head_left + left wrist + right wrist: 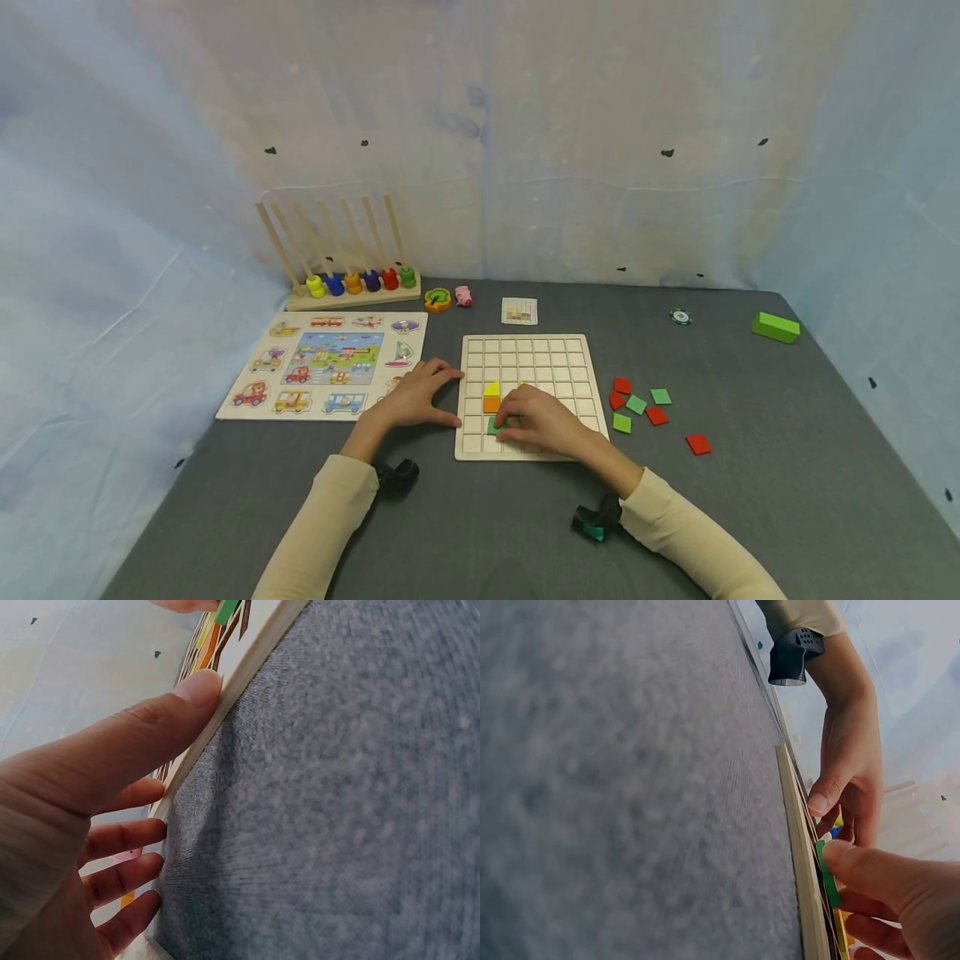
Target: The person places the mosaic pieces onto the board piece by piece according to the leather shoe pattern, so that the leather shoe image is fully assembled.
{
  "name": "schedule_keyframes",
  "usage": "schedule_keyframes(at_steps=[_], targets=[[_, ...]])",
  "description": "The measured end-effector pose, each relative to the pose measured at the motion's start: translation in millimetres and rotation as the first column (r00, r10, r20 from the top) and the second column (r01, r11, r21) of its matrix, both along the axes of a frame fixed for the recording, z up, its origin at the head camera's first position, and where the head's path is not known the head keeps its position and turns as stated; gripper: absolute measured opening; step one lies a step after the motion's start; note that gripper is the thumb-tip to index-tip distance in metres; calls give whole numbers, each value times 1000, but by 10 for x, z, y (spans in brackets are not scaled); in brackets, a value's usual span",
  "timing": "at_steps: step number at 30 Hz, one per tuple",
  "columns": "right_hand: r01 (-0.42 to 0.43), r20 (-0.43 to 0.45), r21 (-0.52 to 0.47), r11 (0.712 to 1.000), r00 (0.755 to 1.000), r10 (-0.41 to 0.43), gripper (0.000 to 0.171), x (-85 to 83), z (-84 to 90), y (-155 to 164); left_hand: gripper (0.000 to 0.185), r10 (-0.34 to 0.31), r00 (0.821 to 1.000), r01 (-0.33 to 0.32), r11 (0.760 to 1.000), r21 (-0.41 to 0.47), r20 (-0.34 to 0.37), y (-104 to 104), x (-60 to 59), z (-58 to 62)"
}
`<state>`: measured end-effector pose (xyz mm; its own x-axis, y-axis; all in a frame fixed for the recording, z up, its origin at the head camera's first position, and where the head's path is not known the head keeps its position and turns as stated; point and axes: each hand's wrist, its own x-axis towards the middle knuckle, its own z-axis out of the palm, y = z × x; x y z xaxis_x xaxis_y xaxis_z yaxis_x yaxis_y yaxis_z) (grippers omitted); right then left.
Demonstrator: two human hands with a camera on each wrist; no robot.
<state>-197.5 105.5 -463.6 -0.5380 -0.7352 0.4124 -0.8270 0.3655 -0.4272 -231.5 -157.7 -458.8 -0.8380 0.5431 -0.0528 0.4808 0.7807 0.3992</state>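
A pale wooden grid board (pixel 532 354) lies on the grey table, with a yellow tile (pixel 492 388) and an orange tile (pixel 491 405) set in its left cells. My right hand (pixel 542 421) rests on the board's lower part and pinches a green square tile (pixel 492 427) against it; in the right wrist view the green tile (pixel 827 871) stands on edge under the thumb. My left hand (pixel 415 396) lies flat beside the board, fingers straight, thumb (pixel 161 720) pressed on the board's left edge (pixel 247 664).
Loose red and green tiles (pixel 637 406) lie right of the board, one red tile (pixel 697 443) apart. A vehicle puzzle board (pixel 330 367) lies left. A peg rack with rings (pixel 352 283), a small card (pixel 519 311) and a green block (pixel 776 327) sit farther back.
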Motion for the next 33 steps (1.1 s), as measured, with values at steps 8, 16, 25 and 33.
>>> schedule_keyframes(at_steps=[8,16,25,33], targets=[[-8,-57,19,1000,998,9,10,-22,7,-25,79,2,1000,-2,1000,-7,-2,0,6,13],[1,-61,33,999,998,1,9,-45,-17,-72,78,-4,1000,4,1000,5,-2,9,22,32],[9,-36,59,998,999,-7,19,-54,23,-67,79,2,1000,-2,1000,4,2,0,15,21],[82,74,44,996,994,-85,37,-115,134,205,79,9,1000,-9,1000,-5,14,7,11,28]])
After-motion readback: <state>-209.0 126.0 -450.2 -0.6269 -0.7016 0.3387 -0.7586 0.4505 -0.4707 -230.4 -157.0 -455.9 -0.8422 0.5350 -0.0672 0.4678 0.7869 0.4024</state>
